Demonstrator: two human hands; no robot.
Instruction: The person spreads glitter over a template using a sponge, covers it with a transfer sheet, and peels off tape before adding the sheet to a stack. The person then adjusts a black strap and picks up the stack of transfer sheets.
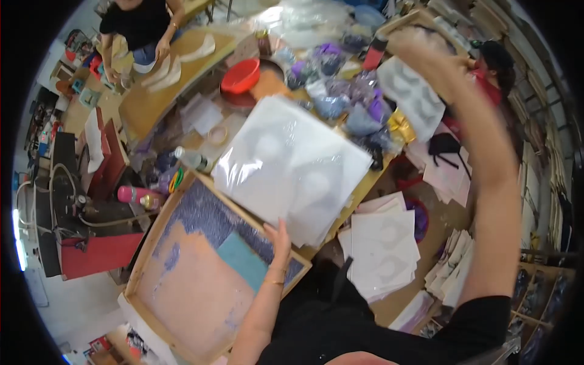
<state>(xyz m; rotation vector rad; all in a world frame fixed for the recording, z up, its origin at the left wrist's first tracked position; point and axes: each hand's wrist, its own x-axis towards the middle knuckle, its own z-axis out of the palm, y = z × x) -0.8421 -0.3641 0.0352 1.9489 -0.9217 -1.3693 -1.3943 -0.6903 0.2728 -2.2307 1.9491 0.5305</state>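
My left hand (279, 238) is at the near edge of a stack of white sheets (292, 170) with faint grey shapes and a glossy clear film on top. Its fingers are apart, beside the rim of a wooden-framed tray (240, 210). Inside that tray lie purple glitter-like material, a pinkish layer and a teal rectangular piece (243, 261). High at the upper right, my right hand (420, 45) is smeared by motion, at the end of my raised arm. It is close to another wooden frame (398, 23) and a pale moulded sheet (410, 97); its fingers cannot be made out.
Bagged purple and grey materials (340, 91) crowd the table beyond the stack. A red bowl (240, 76) and a clear bottle (191, 159) stand left of them. More printed sheets (383, 246) lie to the right. Two other people (137, 27) work across the room.
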